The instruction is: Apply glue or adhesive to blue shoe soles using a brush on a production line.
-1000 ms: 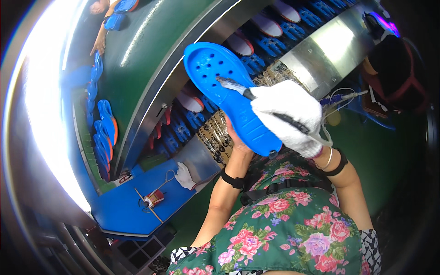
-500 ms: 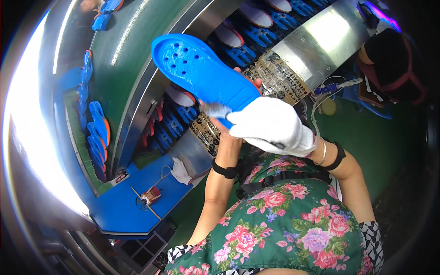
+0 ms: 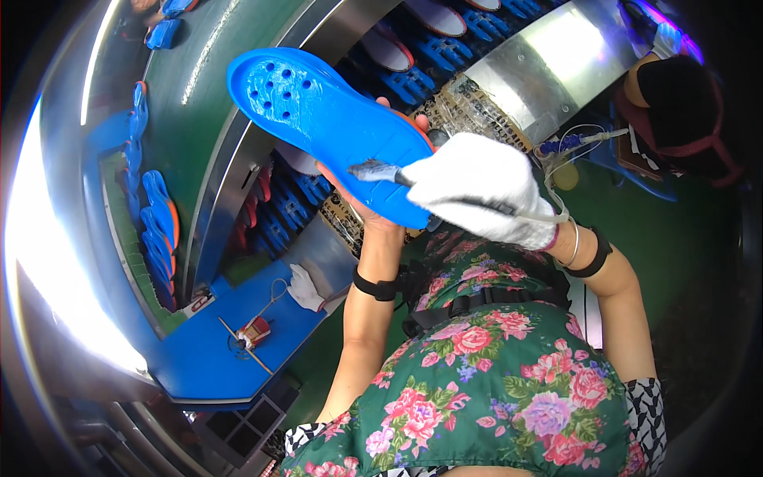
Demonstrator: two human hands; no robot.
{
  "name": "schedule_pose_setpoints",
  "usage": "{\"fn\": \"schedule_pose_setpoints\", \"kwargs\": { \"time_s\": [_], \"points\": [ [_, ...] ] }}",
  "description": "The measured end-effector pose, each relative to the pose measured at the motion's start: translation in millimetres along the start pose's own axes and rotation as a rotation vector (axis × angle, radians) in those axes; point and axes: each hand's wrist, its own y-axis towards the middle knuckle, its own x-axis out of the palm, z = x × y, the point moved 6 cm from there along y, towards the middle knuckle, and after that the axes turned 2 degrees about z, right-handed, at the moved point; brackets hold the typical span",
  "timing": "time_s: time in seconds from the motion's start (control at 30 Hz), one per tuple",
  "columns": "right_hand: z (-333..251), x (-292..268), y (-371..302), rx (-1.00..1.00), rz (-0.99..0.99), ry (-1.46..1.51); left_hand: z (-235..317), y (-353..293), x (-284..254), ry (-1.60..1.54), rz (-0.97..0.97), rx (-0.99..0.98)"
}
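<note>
In my left hand (image 3: 367,203) I hold a bright blue shoe sole (image 3: 330,123), moulded side up, with a cluster of round holes at its broad end and a smoother, narrower end lying over my palm. It slants from upper left, where the holed end sticks out free, down to lower right, raised in front of my chest. My white-gloved right hand (image 3: 477,191) has its grip on a thin dark brush (image 3: 381,171), whose bristled tip lies on the sole just left of the glove, near the sole's lower edge.
</note>
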Motion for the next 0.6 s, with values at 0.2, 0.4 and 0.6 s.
{"fn": "schedule_pose_setpoints", "kwargs": {
  "time_s": [0.2,0.4,0.6],
  "points": [
    [-21.3,15.5,-11.6,-0.097,-0.132,0.14,8.6,-6.4,-7.6,0.172,-0.045,-0.071],
    [-20.0,25.7,-29.8,-0.121,-0.128,-0.13,8.1,-1.1,-5.9,0.177,-0.056,-0.138],
    [0.9,8.9,-18.2,0.078,-0.013,0.064,12.6,-1.2,-9.9,0.267,-0.09,-0.307]
  ]
}}
